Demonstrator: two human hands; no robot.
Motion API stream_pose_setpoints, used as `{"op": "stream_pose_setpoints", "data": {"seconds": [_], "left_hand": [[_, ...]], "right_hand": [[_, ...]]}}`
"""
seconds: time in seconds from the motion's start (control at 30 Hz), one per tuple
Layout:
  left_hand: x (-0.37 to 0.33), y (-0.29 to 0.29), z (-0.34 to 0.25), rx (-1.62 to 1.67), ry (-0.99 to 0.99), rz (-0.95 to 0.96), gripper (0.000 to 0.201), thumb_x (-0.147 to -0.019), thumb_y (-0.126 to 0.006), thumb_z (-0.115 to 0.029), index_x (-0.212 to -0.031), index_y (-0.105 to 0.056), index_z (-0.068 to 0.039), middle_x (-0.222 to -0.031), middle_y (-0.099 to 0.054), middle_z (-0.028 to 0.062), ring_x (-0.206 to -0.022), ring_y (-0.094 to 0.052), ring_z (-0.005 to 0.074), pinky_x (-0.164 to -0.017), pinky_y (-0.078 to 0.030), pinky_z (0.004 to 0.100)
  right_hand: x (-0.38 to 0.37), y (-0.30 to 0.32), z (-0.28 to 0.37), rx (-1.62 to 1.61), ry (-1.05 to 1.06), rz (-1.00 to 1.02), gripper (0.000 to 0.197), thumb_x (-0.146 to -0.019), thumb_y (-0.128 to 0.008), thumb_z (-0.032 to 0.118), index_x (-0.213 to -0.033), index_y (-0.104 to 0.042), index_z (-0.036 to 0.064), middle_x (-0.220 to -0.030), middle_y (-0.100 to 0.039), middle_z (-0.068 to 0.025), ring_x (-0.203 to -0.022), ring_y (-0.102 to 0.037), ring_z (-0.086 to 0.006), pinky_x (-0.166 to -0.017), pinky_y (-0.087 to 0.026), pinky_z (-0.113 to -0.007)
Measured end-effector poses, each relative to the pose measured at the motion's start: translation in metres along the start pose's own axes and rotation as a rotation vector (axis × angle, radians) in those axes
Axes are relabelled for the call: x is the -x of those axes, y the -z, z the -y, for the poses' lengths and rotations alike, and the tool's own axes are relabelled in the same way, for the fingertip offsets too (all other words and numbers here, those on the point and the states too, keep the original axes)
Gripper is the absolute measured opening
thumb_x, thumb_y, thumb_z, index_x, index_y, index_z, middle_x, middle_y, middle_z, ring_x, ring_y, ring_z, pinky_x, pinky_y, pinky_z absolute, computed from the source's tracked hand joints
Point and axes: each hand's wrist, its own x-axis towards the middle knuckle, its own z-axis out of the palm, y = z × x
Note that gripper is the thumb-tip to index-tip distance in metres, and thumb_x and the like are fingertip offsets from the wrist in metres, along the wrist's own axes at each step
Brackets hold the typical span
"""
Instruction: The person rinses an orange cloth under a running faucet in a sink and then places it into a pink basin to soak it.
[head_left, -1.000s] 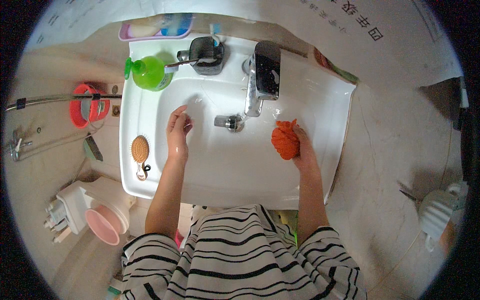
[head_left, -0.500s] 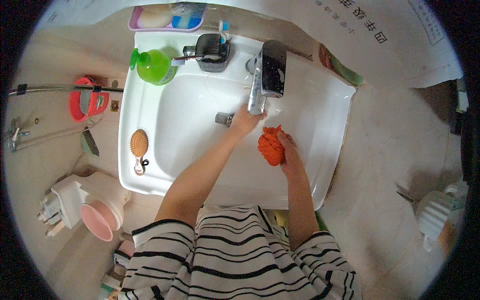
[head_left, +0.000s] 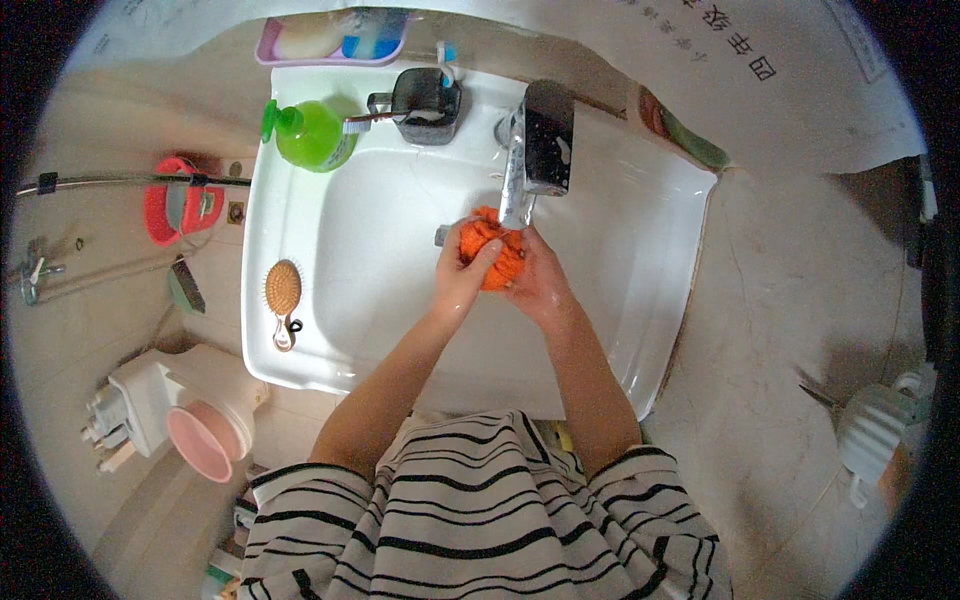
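Note:
Both hands are closed around a crumpled orange cloth (head_left: 497, 262), holding it under the spout of the faucet (head_left: 519, 180) over the white sink basin (head_left: 360, 260). My left hand (head_left: 461, 275) grips its left side, thumb pressed across the front. Against its right side is my right hand (head_left: 541, 280), with its fingers partly hidden behind the cloth. The cloth hides most of a small grey metal fitting (head_left: 441, 235) in the basin. Whether water is running cannot be made out.
A green pump bottle (head_left: 312, 136), a dark cup (head_left: 426, 106) and a toothbrush (head_left: 375, 121) stand along the sink's back left. On the left rim lies a hairbrush (head_left: 283, 290). A purple tray (head_left: 330, 58) sits behind; a pink basin (head_left: 205, 440) is off to the left.
My right hand has brought the orange cloth left, under the spout. My left hand has come away from the faucet area and now grips the cloth too.

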Motion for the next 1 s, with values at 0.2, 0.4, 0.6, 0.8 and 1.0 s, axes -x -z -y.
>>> {"op": "stream_pose_setpoints", "data": {"seconds": [0.2, 0.4, 0.6, 0.8, 1.0], "left_hand": [[-0.025, 0.010, -0.014, -0.947, -0.712, -0.041, 0.046, -0.067, -0.069, -0.035, -0.098, -0.055, -0.004, -0.097, -0.052, 0.0153, -0.094, -0.045, 0.0314, -0.086, -0.032, 0.0416], [-0.039, 0.007, -0.007, -0.738, -0.291, -0.066, 0.031, -0.076, -0.059, -0.032, -0.081, -0.060, -0.001, -0.080, -0.056, 0.0142, -0.075, -0.051, 0.0249, -0.070, -0.039, 0.0359], [-0.019, 0.003, -0.015, 0.026, 0.234, -0.174, 0.034, -0.088, -0.049, -0.034, -0.085, -0.059, -0.002, -0.077, -0.056, 0.0013, -0.074, -0.048, 0.0099, -0.067, -0.039, 0.0264], [0.033, 0.026, -0.019, -0.728, -0.545, 0.061, 0.028, -0.071, -0.070, -0.013, -0.095, -0.060, -0.003, -0.104, -0.050, 0.0135, -0.100, -0.048, 0.0278, -0.086, -0.040, 0.0356], [0.039, 0.041, -0.017, -0.639, -0.271, 0.200, 0.030, -0.077, -0.064, -0.019, -0.104, -0.059, -0.006, -0.106, -0.052, 0.0113, -0.099, -0.050, 0.0243, -0.085, -0.039, 0.0358]], "right_hand": [[-0.047, 0.011, -0.013, -0.008, 0.059, 0.091, 0.032, -0.087, -0.050, 0.030, -0.107, -0.053, 0.0047, -0.103, -0.058, -0.0077, -0.093, -0.056, -0.0199, -0.084, -0.046, -0.035], [-0.058, 0.008, -0.021, 0.181, 0.187, -0.393, 0.022, -0.084, -0.057, 0.021, -0.100, -0.055, 0.0061, -0.100, -0.057, -0.0072, -0.087, -0.055, -0.0175, -0.077, -0.046, -0.032], [-0.025, -0.009, -0.013, 0.580, 0.333, -0.617, 0.028, -0.083, -0.059, 0.028, -0.099, -0.059, 0.0059, -0.094, -0.059, -0.0052, -0.084, -0.053, -0.0147, -0.073, -0.043, -0.031], [0.005, 0.010, 0.005, 0.275, 0.274, -0.575, 0.050, -0.084, -0.056, 0.041, -0.116, -0.048, 0.0033, -0.110, -0.056, -0.0053, -0.099, -0.052, -0.0193, -0.081, -0.042, -0.032], [0.013, 0.023, 0.011, -0.173, 0.207, -0.025, 0.033, -0.092, -0.045, 0.023, -0.120, -0.043, 0.0051, -0.117, -0.051, -0.0121, -0.106, -0.051, -0.0260, -0.090, -0.043, -0.042]]}}
